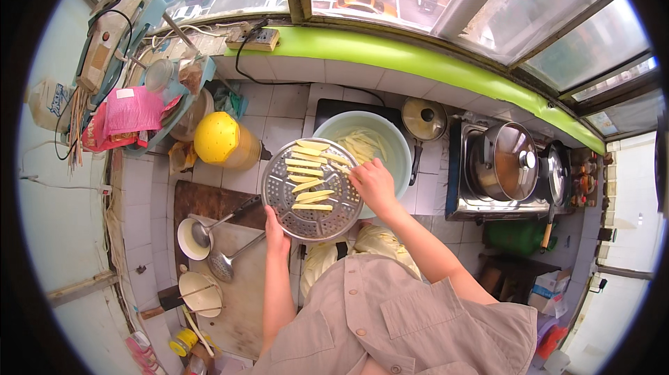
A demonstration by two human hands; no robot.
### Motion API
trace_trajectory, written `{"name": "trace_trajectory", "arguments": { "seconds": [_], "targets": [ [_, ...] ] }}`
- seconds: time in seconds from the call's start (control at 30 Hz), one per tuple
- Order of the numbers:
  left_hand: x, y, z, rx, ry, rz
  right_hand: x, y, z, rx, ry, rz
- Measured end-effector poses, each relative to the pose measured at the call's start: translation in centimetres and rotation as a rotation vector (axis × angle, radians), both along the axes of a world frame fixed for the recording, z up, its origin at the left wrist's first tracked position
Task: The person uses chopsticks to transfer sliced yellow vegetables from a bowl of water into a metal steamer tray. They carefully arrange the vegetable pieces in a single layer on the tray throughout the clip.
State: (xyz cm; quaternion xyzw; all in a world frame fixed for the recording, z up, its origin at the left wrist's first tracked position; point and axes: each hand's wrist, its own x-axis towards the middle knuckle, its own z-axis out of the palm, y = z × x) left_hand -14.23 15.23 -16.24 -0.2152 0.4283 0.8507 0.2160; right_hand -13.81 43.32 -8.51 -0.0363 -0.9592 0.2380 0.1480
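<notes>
A round perforated metal steamer tray (285, 218) is gripped at its lower left rim by my left hand (277, 234). Pale yellow potato-like strips (304, 171) lie on it in a loose column. My right hand (373, 184) is at the tray's right edge, its fingers closed around a pale strip (341, 167). Behind the tray and partly hidden by it stands a light green basin (401, 158), with more pale strips (363, 145) lying in water.
Right of the basin are a small lidded pan (424, 119) and a gas stove (462, 208) bearing a glass-lidded pot (507, 161). At left stand a yellow-topped container (225, 140), a ladle (201, 234), a skimmer (222, 265) and bowls (201, 296) near a cutting board (240, 312).
</notes>
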Motion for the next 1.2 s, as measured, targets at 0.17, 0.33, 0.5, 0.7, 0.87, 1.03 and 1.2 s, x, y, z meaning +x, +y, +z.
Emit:
{"name": "trace_trajectory", "arguments": {
  "seconds": [0.17,0.33,0.5,0.7,0.87,1.03,1.2],
  "targets": [
    [-0.2,0.3,0.2,-0.002,0.003,-0.028,-0.8,-0.6,-0.1,0.001,0.004,-0.059],
    [-0.4,0.6,0.4,-0.011,0.020,-0.042,-1.4,-0.5,-0.5,-0.044,0.066,-0.086],
    [-0.3,0.5,-0.5,-0.018,0.022,-0.061,-2.0,-0.3,-0.3,-0.176,0.085,-0.176],
    [-0.7,1.0,0.1,-0.028,0.010,-0.023,-2.1,5.0,-5.4,0.038,-0.006,-0.389],
    [-1.4,1.0,0.4,-0.020,0.011,-0.022,-2.5,6.9,-9.5,0.290,-0.353,-0.320],
    [-1.6,0.8,0.2,-0.031,-0.001,0.000,-2.5,6.7,-10.3,0.332,-0.396,-0.315],
    [-1.6,0.3,-0.1,-0.054,-0.003,-0.013,-1.9,5.0,-4.5,0.201,-0.338,-0.378]
  ]
}}
